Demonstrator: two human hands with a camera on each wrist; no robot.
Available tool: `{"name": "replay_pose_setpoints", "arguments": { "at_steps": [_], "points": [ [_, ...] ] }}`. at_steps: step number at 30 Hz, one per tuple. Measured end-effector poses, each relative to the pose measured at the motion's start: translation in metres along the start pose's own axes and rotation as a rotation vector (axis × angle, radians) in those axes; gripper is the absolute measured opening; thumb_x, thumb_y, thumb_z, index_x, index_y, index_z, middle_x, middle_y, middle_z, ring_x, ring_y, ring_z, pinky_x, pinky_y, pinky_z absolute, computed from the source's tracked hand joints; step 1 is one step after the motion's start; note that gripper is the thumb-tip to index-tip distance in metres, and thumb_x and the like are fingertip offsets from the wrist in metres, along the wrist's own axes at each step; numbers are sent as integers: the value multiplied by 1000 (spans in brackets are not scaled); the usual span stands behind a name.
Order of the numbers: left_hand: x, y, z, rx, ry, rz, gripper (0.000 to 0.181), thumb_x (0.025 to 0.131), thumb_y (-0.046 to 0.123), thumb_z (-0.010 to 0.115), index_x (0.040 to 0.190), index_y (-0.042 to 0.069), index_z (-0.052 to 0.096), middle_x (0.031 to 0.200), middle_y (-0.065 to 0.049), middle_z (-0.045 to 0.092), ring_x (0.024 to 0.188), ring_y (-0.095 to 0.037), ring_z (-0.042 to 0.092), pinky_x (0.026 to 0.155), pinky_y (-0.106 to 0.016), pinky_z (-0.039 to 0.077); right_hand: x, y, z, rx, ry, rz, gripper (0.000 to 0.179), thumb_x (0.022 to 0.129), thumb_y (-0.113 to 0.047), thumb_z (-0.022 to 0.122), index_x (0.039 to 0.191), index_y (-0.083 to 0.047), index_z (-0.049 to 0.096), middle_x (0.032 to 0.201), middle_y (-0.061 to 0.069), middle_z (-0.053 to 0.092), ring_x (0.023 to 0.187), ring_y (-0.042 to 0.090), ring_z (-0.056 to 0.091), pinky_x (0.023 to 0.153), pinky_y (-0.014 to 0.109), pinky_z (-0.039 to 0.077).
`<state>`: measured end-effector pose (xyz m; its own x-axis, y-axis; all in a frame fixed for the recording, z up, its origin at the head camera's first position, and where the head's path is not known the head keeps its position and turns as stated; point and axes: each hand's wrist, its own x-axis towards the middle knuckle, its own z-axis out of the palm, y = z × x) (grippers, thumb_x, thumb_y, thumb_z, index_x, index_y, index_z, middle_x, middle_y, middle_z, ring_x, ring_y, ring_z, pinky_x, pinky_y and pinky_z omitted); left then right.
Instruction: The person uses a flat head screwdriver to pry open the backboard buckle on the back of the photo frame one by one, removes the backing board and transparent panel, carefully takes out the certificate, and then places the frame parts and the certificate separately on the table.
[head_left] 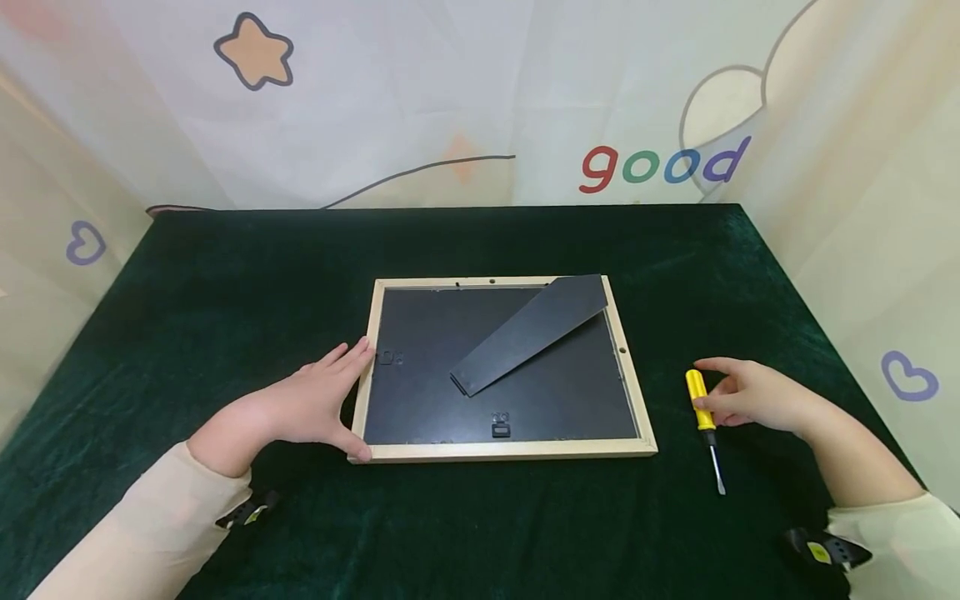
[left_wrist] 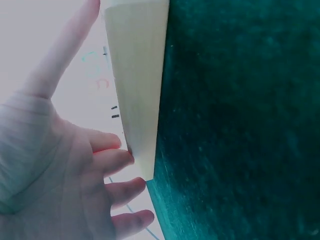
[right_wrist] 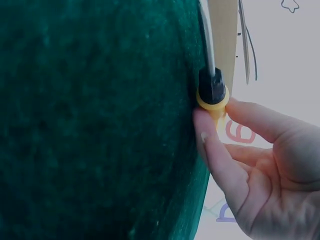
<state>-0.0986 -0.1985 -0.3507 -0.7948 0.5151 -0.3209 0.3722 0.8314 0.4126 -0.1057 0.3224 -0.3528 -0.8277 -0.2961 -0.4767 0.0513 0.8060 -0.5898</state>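
A picture frame [head_left: 502,451] lies face down on the table, its pale wooden border around a black backing board [head_left: 427,375]. The black easel leg [head_left: 536,333] slants across the board from the upper right corner. My left hand [head_left: 311,408] is spread along the left side, thumb at the near corner and fingertips at the edge; the left wrist view has its fingers straight beside the wooden side [left_wrist: 137,75]. Right of the frame, my right hand [head_left: 757,396] pinches the yellow handle of a screwdriver [head_left: 699,396] between thumb and finger, its metal shaft pointing toward me.
Dark green velvety cloth [head_left: 487,525] covers the table. Behind it hangs a pale curtain [head_left: 420,92] with printed shapes and letters. Small metal hangers sit on the backing board, one [head_left: 500,430] near the front border. Black wrist straps [head_left: 828,550] show at both sleeves.
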Motion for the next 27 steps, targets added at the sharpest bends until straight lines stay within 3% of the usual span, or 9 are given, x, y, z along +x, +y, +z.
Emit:
{"name": "replay_pose_setpoints", "arguments": {
  "at_steps": [5, 10, 13, 15, 17, 19, 21, 27],
  "points": [
    [-1, -1, -1, -39, 38, 5, 126, 60, 58, 80, 147, -1, 11, 154, -17, 12, 138, -43, 6, 103, -63, 18, 1, -8, 4, -120, 33, 15, 71, 87, -22, 65, 132, 18, 29, 76, 2, 60, 67, 15, 58, 67, 33, 54],
    [-1, -2, -4, -49, 57, 1, 105, 72, 51, 75, 146, 1, 21, 153, -18, 16, 138, -42, 9, 104, -61, 19, 3, -19, 1, -248, 75, 36, 70, 86, -25, 66, 129, 19, 33, 76, 5, 60, 65, 15, 56, 63, 32, 52],
    [2, 0, -6, 13, 111, -16, 87, 77, 49, 71, 142, 2, 35, 148, -19, 29, 135, -39, 25, 101, -58, 30, 4, -24, -4, -319, 150, 27, 68, 88, -28, 64, 128, 19, 36, 81, 13, 61, 67, 19, 54, 63, 35, 51],
    [8, 2, -6, 57, 172, -52, 70, 81, 45, 69, 134, 3, 48, 135, -17, 47, 120, -34, 47, 93, -52, 43, 5, -26, -6, -340, 178, 18, 66, 89, -29, 63, 127, 18, 37, 85, 16, 61, 68, 21, 53, 63, 37, 51],
    [16, 4, -8, 85, 230, -104, 50, 86, 39, 66, 120, 4, 60, 109, -12, 63, 92, -26, 61, 75, -41, 52, 6, -27, -6, -341, 166, 15, 66, 89, -31, 62, 127, 18, 38, 86, 15, 61, 69, 21, 53, 65, 38, 51],
    [25, 6, -9, 87, 270, -167, 33, 89, 34, 62, 106, 5, 66, 81, -5, 65, 67, -19, 58, 58, -32, 49, 6, -26, -5, -339, 138, 22, 66, 89, -32, 62, 127, 17, 39, 85, 13, 61, 70, 20, 52, 66, 38, 51],
    [33, 6, -11, 70, 272, -226, 26, 91, 31, 60, 95, 6, 67, 64, -1, 57, 54, -16, 50, 49, -28, 41, 7, -24, -4, -338, 121, 26, 65, 89, -32, 62, 126, 18, 40, 84, 11, 60, 70, 19, 52, 66, 38, 51],
    [43, 1, -16, 60, 227, -300, 24, 90, 30, 60, 83, 7, 65, 58, -3, 50, 50, -16, 45, 46, -27, 36, 8, -23, -1, -343, 130, 21, 62, 90, -30, 61, 126, 17, 41, 86, 13, 61, 71, 20, 53, 68, 39, 52]
  ]
}}
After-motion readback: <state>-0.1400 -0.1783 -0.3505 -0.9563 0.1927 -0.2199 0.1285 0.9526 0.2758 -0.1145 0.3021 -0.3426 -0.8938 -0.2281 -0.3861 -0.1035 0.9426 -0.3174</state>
